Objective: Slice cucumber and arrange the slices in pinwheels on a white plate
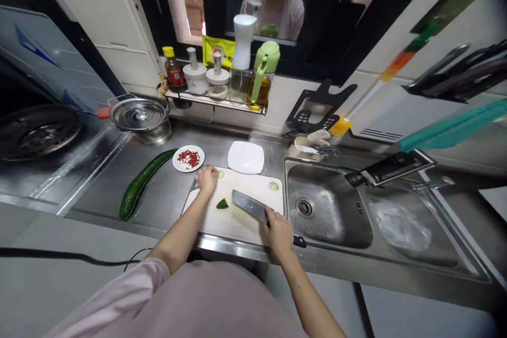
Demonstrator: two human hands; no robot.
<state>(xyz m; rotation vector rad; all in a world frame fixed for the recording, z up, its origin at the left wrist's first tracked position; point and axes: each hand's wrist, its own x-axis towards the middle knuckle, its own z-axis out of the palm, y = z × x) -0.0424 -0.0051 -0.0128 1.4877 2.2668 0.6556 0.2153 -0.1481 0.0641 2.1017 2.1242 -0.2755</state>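
My right hand (280,231) is wrapped round the black handle of a kitchen knife (249,206). Its broad blade lies low over the white cutting board (225,227), pointing left. Just left of the blade tip sits a small dark green cucumber piece (222,204). At the board's far left corner is my left hand (207,179), its fingers curled; whatever they hold, if anything, is hidden. A round pale green mark or slice (221,174) shows beside those fingertips, and a similar one (273,186) is at the far right corner.
Left of the board lie a long cucumber (140,185) and a small plate (177,165) of chopped red bits. Behind it stands a white dish (245,157). A sink (328,206) adjoins on the right. Bottles and jars line a wall rack (217,98); a lidded pot (156,134) stands left.
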